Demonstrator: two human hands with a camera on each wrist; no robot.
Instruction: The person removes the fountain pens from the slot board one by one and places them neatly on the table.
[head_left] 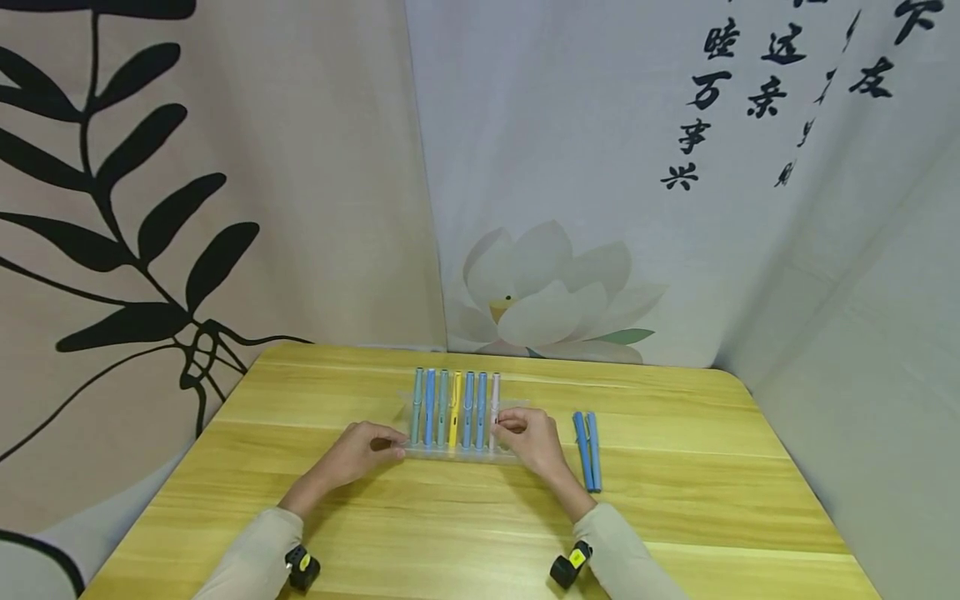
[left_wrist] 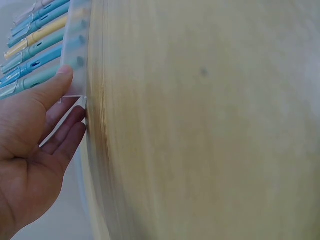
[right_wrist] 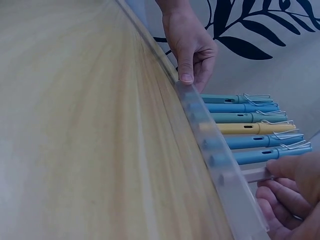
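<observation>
Seven slim pens (head_left: 455, 408) sit side by side in a clear plastic rack (head_left: 465, 456), mid-table toward the back. Round smooth barrels with small oval cutouts, wire-loop clips at the far ends. Order from left: green, blue, green, yellow, blue, blue, pale pink. Rack is see-through, with a long straight front lip; the near pen ends show cloudy through it.

Right hand (head_left: 531, 437): narrow pinch, thumb and fingers on the pale pink pen (head_left: 495, 400), whose near end is in the lip. Left hand (head_left: 367, 452): thumb on the front of the rack's left corner, fingers behind it, also a narrow pinch.

Right hand partly covers the rack's right end from the head view. Two loose blue pens (head_left: 595, 450) lie near-parallel just right of that hand. Wood-grain table (head_left: 420, 533); behind it, a cloth backdrop (head_left: 337, 167) with black leaves, a lotus and brush characters.
</observation>
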